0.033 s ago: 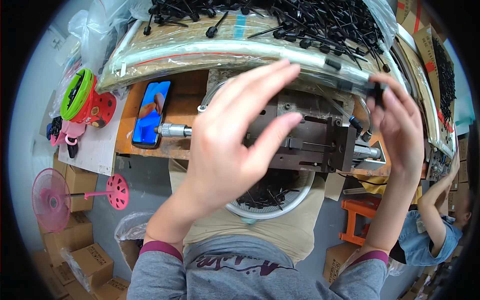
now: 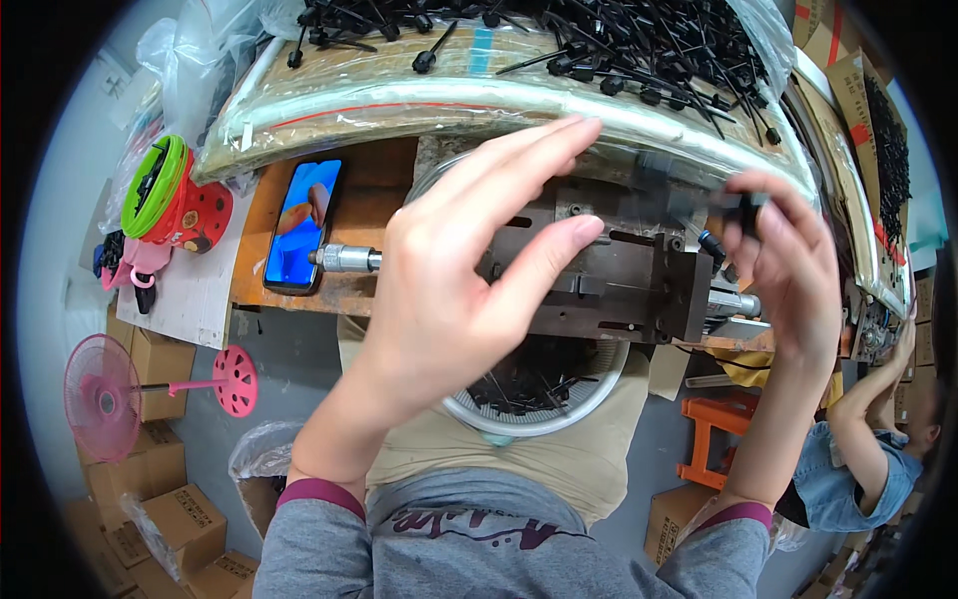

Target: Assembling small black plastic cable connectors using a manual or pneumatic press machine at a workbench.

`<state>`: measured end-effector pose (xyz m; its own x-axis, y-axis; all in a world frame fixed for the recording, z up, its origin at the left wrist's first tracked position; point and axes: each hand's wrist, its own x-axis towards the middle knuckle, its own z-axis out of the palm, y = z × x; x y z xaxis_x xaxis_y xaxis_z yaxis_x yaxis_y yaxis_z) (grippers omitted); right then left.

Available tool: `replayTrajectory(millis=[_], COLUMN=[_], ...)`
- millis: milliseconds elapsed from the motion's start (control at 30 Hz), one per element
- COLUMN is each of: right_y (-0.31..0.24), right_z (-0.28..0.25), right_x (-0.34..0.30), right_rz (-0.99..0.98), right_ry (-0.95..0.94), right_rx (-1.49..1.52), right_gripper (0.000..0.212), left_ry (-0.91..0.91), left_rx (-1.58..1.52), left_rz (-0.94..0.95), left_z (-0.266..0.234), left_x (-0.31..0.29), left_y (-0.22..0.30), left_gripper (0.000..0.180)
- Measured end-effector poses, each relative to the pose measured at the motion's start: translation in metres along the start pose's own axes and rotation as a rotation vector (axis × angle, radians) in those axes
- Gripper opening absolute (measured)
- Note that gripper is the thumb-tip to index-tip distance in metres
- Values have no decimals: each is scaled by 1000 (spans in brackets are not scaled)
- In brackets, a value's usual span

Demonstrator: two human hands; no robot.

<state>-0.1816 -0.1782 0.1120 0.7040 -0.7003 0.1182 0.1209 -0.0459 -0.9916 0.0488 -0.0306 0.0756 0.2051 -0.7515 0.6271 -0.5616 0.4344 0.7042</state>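
My left hand (image 2: 449, 260) hovers open over the left part of a dark metal fixture (image 2: 609, 275), thumb and fingers spread with nothing between them. My right hand (image 2: 793, 250) is raised beyond the fixture's right end. Its thumb and fingers pinch a black plastic part (image 2: 740, 208), smeared by motion, whose far end points left over the fixture. Underneath, on my lap, a pale round basket (image 2: 539, 427) holds black stemmed parts (image 2: 529, 387). The fixture's left portion is hidden behind my left hand.
A plastic-wrapped board (image 2: 369, 110) along the back bears a heap of black stemmed parts (image 2: 649, 50). On the bench at left lies a phone (image 2: 299, 230), near a metal air fitting (image 2: 346, 259). A red-and-green bucket (image 2: 165, 200) stands farther left. A co-worker (image 2: 863, 449) is at the right.
My right hand has come slightly lower and toward the fixture with the black part. The left hand stays nearly where it was.
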Motion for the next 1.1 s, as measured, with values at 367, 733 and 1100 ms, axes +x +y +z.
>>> replayTrajectory(millis=[367,733,1100], right_y=[48,51,60], right_z=[14,40,60], right_x=[-45,-75,-86], right_rz=[88,-259,-727], right_ry=[-200,472,363], right_rx=[282,-255,-1053], right_gripper=[32,32,43], left_ry=[-363,-152,-211], left_rx=[-368,383,581], left_rz=[-203,155,155], left_z=[-26,44,56], left_x=[-26,-87,-82], left_y=[7,-16,-18], left_gripper=[38,31,25])
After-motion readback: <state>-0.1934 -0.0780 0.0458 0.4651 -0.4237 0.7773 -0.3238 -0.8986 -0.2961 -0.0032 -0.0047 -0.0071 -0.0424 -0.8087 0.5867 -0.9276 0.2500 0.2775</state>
